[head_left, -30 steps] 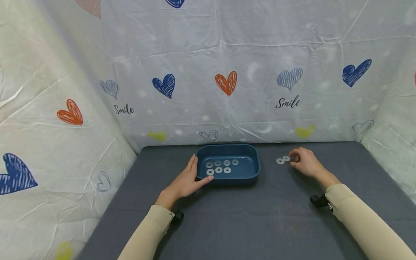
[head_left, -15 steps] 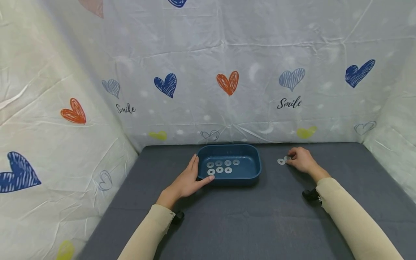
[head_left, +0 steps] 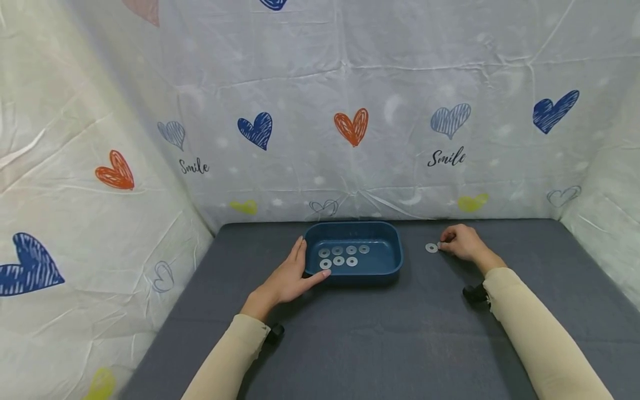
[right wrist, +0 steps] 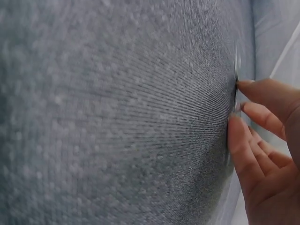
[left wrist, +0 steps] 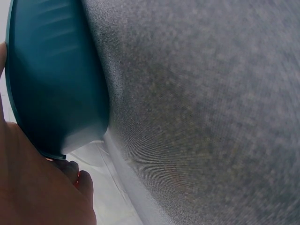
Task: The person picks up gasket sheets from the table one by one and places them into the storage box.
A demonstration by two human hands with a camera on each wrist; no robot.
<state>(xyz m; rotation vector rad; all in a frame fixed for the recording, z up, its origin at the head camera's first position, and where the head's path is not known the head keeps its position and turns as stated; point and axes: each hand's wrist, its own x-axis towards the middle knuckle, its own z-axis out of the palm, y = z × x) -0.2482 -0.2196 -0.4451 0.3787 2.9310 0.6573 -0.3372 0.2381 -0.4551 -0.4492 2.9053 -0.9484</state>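
My left hand rests against the left end of a blue rectangular tray, fingers straight along its side wall and thumb over the front rim. In the left wrist view, the tray's outer wall stands right beside that hand. Several flat grey washers lie in two rows on the tray's floor. Right of the tray, my right hand pinches a washer between thumb and fingertips, low at the tabletop. That washer is mostly hidden by the fingers. Another washer lies flat just left of the fingertips.
Dark grey cloth covers the table. A pale curtain printed with hearts hangs behind its back edge, close behind the tray. More of the curtain hangs at the left side.
My right hand has shifted slightly left, its fingertips now covering most of the washer that showed beside the outermost one. The left hand and tray stay in place.
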